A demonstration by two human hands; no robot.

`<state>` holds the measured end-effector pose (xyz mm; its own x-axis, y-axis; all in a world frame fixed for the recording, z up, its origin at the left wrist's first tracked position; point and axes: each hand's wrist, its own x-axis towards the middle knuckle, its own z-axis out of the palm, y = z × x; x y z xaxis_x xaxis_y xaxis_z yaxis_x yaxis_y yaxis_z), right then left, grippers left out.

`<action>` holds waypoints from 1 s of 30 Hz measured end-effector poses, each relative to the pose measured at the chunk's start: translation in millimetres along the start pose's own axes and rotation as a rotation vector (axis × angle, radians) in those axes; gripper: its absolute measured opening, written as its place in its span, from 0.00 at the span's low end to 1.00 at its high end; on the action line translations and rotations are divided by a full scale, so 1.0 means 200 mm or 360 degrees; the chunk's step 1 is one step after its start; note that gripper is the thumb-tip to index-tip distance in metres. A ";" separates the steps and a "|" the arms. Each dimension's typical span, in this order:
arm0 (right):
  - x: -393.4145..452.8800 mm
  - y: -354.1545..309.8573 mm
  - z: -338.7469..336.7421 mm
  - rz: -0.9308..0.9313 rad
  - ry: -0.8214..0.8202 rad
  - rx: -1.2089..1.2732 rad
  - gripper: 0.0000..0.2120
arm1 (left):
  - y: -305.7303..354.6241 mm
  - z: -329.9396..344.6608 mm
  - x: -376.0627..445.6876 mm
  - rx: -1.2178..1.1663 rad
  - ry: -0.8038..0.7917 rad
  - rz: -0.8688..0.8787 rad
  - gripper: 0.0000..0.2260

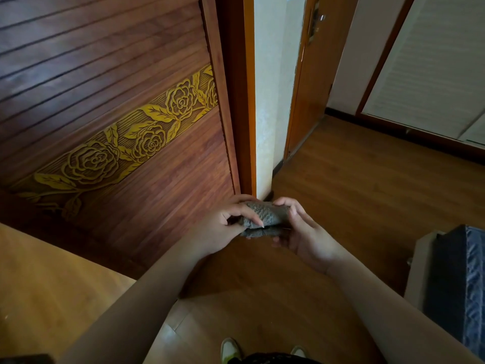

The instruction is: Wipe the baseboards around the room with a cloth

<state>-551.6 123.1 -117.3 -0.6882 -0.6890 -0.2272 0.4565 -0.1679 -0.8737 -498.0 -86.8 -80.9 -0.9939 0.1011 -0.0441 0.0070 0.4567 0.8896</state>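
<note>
The left hand (223, 222) curls its fingers over the near end of a grey, textured, bunched-up cloth (265, 218), pinching it between thumb and fingertips. The right hand (301, 232) cups the cloth's other end from below, fingers bent round it, so the cloth is held between both hands in the air above the brown wooden plank floor (354, 179). The hands are just in front of a cream wall corner (265, 114), whose foot they partly hide. A dark baseboard (277, 169) runs along the bottom of that wall toward an orange-brown wooden door (315, 80). Left of the corner stands a dark red-brown slatted wooden panel (105, 74) crossed by a band of carved golden roses (118, 151). A dark blue quilted mattress edge (456, 290) shows at the floor's right edge. Two pale shoe tips (231, 349) peek out at the bottom.
</note>
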 end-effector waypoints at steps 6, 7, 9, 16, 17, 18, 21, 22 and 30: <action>0.02 -0.01 -0.01 0.0072 0.0257 0.0002 0.23 | -0.03 0.00 -0.01 -0.0129 -0.0202 0.0092 0.16; 0.02 -0.01 -0.02 0.0073 0.0246 -0.0029 0.23 | -0.04 0.00 -0.01 -0.0237 -0.0241 0.0076 0.13; 0.02 -0.02 -0.02 0.0041 0.0254 -0.0132 0.23 | -0.03 0.01 -0.02 -0.0430 -0.0250 0.0074 0.12; 0.02 -0.06 -0.01 -0.0163 0.0312 -0.0904 0.19 | 0.01 0.00 -0.01 -0.0209 -0.0051 -0.0229 0.19; 0.02 -0.06 -0.01 -0.0201 0.0326 -0.0962 0.17 | 0.01 0.01 0.00 -0.0192 -0.0051 -0.0265 0.16; 0.02 -0.07 -0.01 -0.0235 0.0329 -0.0999 0.15 | 0.01 0.02 0.00 -0.0195 -0.0048 -0.0299 0.14; 0.01 -0.08 -0.02 -0.0325 0.0298 -0.1073 0.12 | -0.02 0.03 0.00 -0.0320 0.0003 -0.0327 0.14; 0.02 -0.07 -0.03 -0.0345 0.0291 -0.1087 0.12 | -0.02 0.03 -0.01 -0.0360 0.0039 -0.0307 0.15; 0.01 -0.05 -0.05 -0.0398 0.0069 -0.1130 0.29 | -0.05 0.01 0.02 0.0064 0.0033 0.0031 0.17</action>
<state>-562.8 129.7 -113.9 -0.7520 -0.6591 0.0107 -0.1796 0.1892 -0.9654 -502.4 -89.6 -90.9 -0.9956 0.0923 -0.0168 0.0307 0.4902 0.8711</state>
